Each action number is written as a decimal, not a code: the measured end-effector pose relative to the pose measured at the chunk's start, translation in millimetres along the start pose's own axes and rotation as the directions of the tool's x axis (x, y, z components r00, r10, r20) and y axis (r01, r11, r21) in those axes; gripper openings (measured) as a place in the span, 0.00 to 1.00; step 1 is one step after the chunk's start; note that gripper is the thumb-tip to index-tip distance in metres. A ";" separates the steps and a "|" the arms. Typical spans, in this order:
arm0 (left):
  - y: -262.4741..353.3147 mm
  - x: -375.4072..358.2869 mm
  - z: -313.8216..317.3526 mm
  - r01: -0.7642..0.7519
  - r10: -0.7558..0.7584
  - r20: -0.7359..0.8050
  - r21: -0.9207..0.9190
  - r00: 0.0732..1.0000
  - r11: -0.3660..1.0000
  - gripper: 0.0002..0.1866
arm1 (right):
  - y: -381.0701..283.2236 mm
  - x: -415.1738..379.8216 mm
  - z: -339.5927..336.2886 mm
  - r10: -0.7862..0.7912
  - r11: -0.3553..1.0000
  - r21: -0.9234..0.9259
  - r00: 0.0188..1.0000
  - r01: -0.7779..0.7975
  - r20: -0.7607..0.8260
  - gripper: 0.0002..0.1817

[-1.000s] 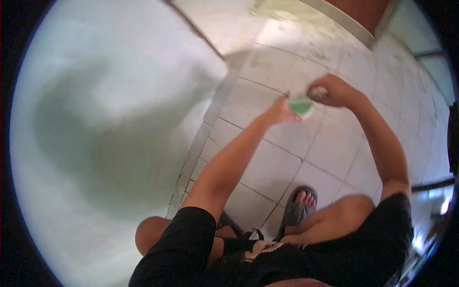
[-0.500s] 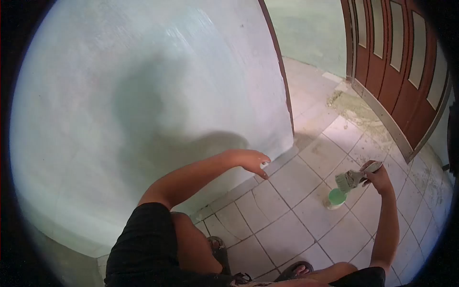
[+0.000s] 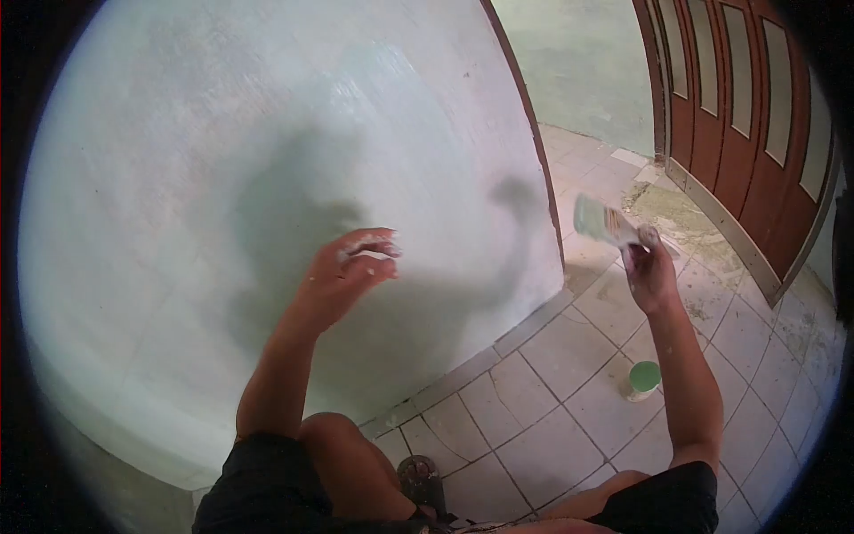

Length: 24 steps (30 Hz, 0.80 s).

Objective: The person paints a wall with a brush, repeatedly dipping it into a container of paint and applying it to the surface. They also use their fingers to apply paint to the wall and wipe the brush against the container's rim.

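Note:
My right hand (image 3: 650, 274) grips a wide paintbrush (image 3: 598, 221) by its handle, with the pale-coated bristles pointing up and left, slightly blurred. My left hand (image 3: 351, 271) is raised in front of the pale green wall (image 3: 427, 169). Its fingers curve, with a gap between thumb and fingertips and nothing held there. White smears show on those fingers. Below my right hand, a small cup (image 3: 643, 380) of light green paint stands upright on the floor tiles, apart from the brush.
The tiled floor (image 3: 534, 427) meets the wall along a grey base strip (image 3: 534, 325). A brown panelled door (image 3: 738, 133) stands at the right, with a dusty greenish patch (image 3: 676, 209) beside it. My sandalled foot (image 3: 421, 481) is close to the wall.
My right hand has lifted the brush up and to the left, away from above the cup. My left hand has moved left and up, its fingers now more curled.

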<state>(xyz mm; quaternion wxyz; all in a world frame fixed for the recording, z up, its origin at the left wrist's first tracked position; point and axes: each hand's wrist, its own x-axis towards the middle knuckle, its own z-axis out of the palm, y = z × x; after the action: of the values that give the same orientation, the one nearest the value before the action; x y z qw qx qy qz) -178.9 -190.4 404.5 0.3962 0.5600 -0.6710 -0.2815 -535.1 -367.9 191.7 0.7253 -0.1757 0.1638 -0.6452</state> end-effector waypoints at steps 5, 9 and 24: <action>-4.0 -15.0 -10.3 0.012 -0.037 -0.178 -0.141 0.983 0.990 0.20 | 13.6 -2.5 98.0 -0.072 0.987 0.151 0.991 0.055 0.112 0.13; -35.2 -18.1 -10.9 0.075 -0.084 -0.062 -0.131 0.995 0.989 0.17 | 20.0 -3.2 143.6 -0.098 0.985 0.163 0.972 0.064 0.214 0.13; -1.5 0.2 -34.1 0.179 -0.306 -0.209 -0.470 0.929 0.864 0.18 | 55.0 50.8 331.7 -0.461 0.864 0.303 0.874 0.402 0.156 0.10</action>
<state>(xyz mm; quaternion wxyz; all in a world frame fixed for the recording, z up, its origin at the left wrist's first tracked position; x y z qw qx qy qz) -149.2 -188.7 421.3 0.5638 0.5694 -0.4505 -0.3937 -327.0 -398.2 458.9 0.5918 -0.1820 -0.0490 -0.7837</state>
